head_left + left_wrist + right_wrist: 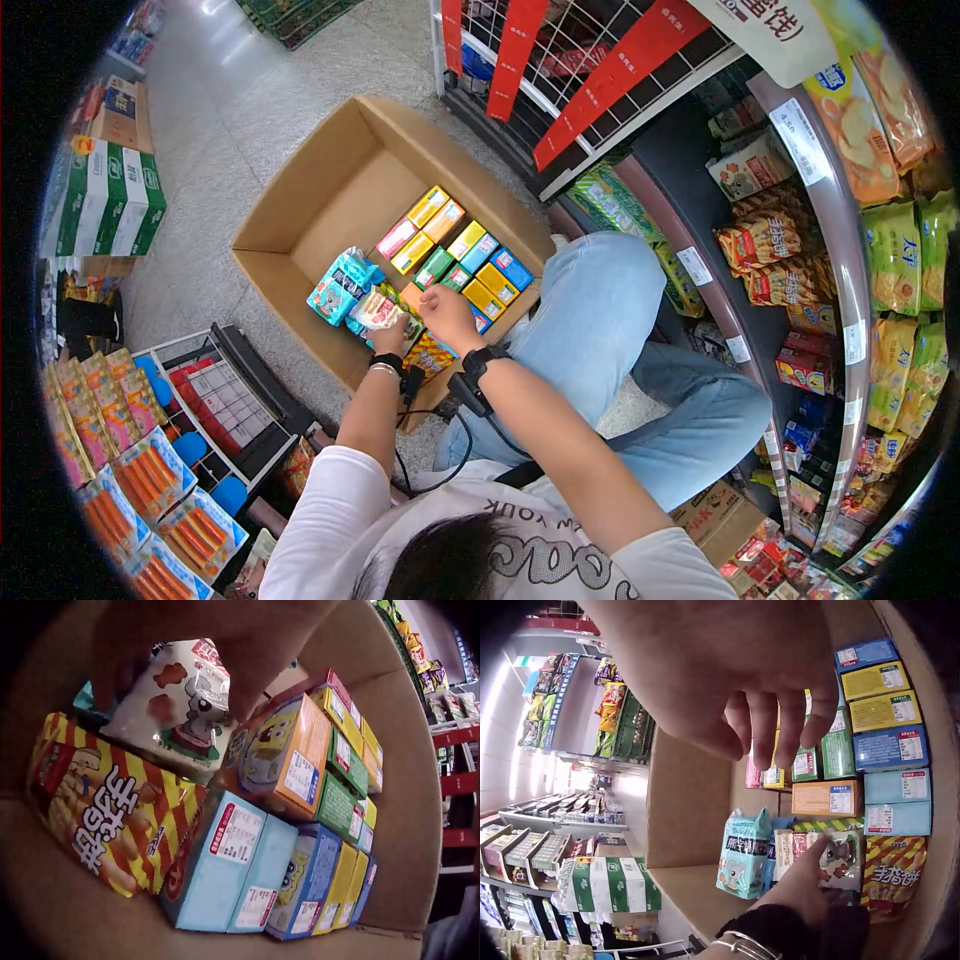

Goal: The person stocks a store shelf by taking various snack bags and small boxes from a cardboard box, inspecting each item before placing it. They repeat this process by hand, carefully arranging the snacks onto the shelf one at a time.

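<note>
My left hand grips a white snack bag with a cartoon animal on it, fingers on one side and thumb on the other. The bag is inside a cardboard box, beside a teal snack bag. Close by lies a red-and-yellow striped biscuit bag. My right hand hovers over the small cartons, fingers loosely bent and holding nothing. Below it are an orange carton, green cartons and light blue cartons; yellow cartons stand in the same rows.
Snack shelves rise on the right, and a wire rack stands past the box. Green-and-white cartons are stacked at left, above sausage packs. A black cable hangs between the forearms.
</note>
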A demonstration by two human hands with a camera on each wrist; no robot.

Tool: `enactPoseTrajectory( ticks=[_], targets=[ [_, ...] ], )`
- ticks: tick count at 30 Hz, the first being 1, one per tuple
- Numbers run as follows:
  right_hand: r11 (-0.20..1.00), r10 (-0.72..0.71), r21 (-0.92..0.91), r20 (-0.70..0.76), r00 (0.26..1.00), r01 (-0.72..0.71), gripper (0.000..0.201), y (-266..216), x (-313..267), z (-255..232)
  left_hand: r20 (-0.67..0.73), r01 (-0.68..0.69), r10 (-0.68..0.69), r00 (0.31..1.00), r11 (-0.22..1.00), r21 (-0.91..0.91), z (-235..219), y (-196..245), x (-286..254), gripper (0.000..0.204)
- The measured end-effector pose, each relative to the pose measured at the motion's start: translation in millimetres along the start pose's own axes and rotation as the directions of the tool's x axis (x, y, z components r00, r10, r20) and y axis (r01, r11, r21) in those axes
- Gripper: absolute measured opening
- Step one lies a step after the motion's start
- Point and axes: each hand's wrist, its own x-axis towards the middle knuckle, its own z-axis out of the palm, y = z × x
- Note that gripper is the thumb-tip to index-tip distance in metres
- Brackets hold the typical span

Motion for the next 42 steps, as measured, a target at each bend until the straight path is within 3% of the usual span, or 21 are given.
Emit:
enactPoseTrajectory(
  ticks=[2,5,7,10,12,13,15,17,18,21,24,28,31,32,34,37,38,41,42],
  targets=[
    [1.000,0.002,-0.031,0.000,1.000,-0.002,0.015,-1.6,-0.5,0.0,-0.073,-0.093,0.096,0.993,0.995,0.038,8.8,-2.5,-0.8,0.115],
    [0.999,0.018,-0.046,0.010,1.000,-0.018,0.015,-0.7,-1.3,-0.7,-0.305,0.007,0.090,0.948,0.953,0.303,20.6,-2.0,-5.2,0.119],
    [0.997,0.022,-0.075,0.000,1.000,-0.022,0.015,-0.8,-1.2,0.9,-0.289,-0.010,0.159,0.944,0.889,0.458,26.8,-24.7,24.9,0.114],
    [0.997,0.024,-0.070,0.039,0.999,-0.021,0.016,-3.3,-1.2,-1.5,-0.080,-0.147,0.239,0.968,0.794,0.589,18.4,-51.1,69.0,0.102],
    [0.995,0.063,-0.085,0.061,0.996,-0.057,0.017,-2.5,-0.9,-1.6,0.070,-0.211,0.202,0.977,0.859,0.467,10.7,-58.4,73.6,0.090],
    [0.993,0.082,-0.092,0.071,0.994,-0.076,0.017,-0.6,-0.5,-1.1,0.126,-0.191,0.159,0.979,0.931,0.312,1.3,-41.5,50.8,0.083],
    [0.992,0.129,-0.019,0.100,0.987,-0.127,0.017,5.9,0.0,1.7,0.177,-0.081,0.083,0.981,0.997,-0.015,-2.7,-34.1,29.9,0.066],
    [0.992,0.128,-0.008,0.101,0.987,-0.128,0.017,7.0,0.7,1.6,0.181,0.059,0.005,0.983,0.936,-0.346,2.1,-32.3,19.0,0.049],
    [0.994,0.107,-0.033,0.087,0.990,-0.105,0.017,7.1,0.1,0.8,0.254,0.183,-0.101,0.962,0.929,-0.323,-2.4,-24.7,11.0,0.032],
    [0.995,0.084,-0.065,0.076,0.994,-0.079,0.017,9.6,-0.2,0.8,0.374,0.409,-0.306,0.876,0.881,-0.236,-17.2,-1.0,-10.5,0.025],
    [0.997,0.062,-0.057,0.071,0.996,-0.058,0.017,14.1,-0.2,1.3,0.255,0.280,-0.224,0.941,0.937,-0.211,-20.9,16.7,-37.6,0.024],
    [0.995,0.057,-0.090,0.072,0.996,-0.050,0.020,9.7,-0.1,-3.8,0.193,0.120,-0.054,0.980,0.931,-0.346,-36.0,32.7,-63.4,0.030],
    [0.991,0.051,-0.130,0.119,0.992,-0.035,0.023,10.4,3.5,-2.0,0.316,0.119,0.051,0.947,0.861,-0.494,-49.8,32.7,-60.1,0.031],
    [0.990,0.055,-0.138,0.152,0.987,-0.034,0.024,7.9,3.7,-4.1,0.320,0.146,-0.019,0.947,0.914,-0.378,-62.6,60.0,-95.2,0.030],
    [0.983,0.048,-0.181,0.195,0.980,-0.013,0.032,-4.2,5.2,-8.2,0.347,0.126,0.030,0.938,0.899,-0.419,-74.0,76.5,-117.9,0.031],
    [0.991,0.075,0.096,0.178,0.981,-0.093,0.035,-29.5,-2.9,-22.7,0.457,0.075,0.198,0.867,0.856,-0.512,-81.5,88.7,-137.2,0.036],
    [0.960,0.074,0.230,0.342,0.937,-0.160,0.040,-30.6,0.9,-26.1,0.493,0.062,0.262,0.830,0.834,-0.548,-84.3,108.3,-167.1,0.036],
    [0.769,-0.060,0.592,0.446,0.893,-0.244,0.041,-74.6,-20.3,-55.9,0.550,-0.009,0.367,0.750,0.837,-0.547,-91.2,135.4,-206.1,0.039],
    [0.753,-0.031,0.593,0.466,0.884,-0.286,0.049,-94.1,-30.5,-74.6,0.547,-0.049,0.401,0.735,0.835,-0.548,-91.4,141.8,-215.2,0.040]
  ],
)
